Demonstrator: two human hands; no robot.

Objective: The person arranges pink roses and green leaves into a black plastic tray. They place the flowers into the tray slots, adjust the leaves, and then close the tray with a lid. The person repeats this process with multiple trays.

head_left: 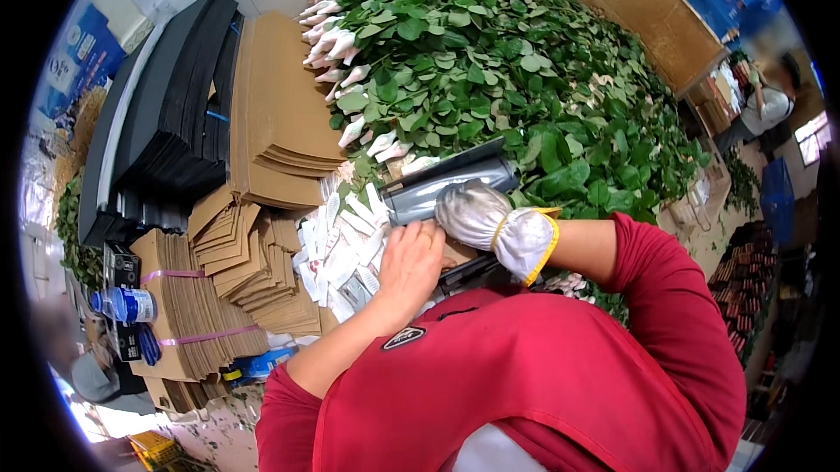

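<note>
My bare left hand (412, 258), with a ring on one finger, lies at the near edge of a shiny grey sheet in a black-edged holder (451, 195). Its fingers bend down out of sight. Close against it, my right hand (481, 216) wears a white glove with yellow trim and a greyed finger part. The gloved fingers are curled over the near side of the holder, and what they grip is hidden. A strip of brown cardboard (458, 251) shows just below both hands. Many white strips or tags (339, 240) lie loose beside my left hand.
Leafy green stems (490, 61) are heaped across the far side, their pinkish-white wrapped heads (337, 39) toward the left. Black sheets (175, 96) and cardboard sheets (280, 104) stand stacked at left. Strapped cardboard pieces (188, 306) sit nearer, beside a blue tape roll (127, 305). Other people stand at both sides.
</note>
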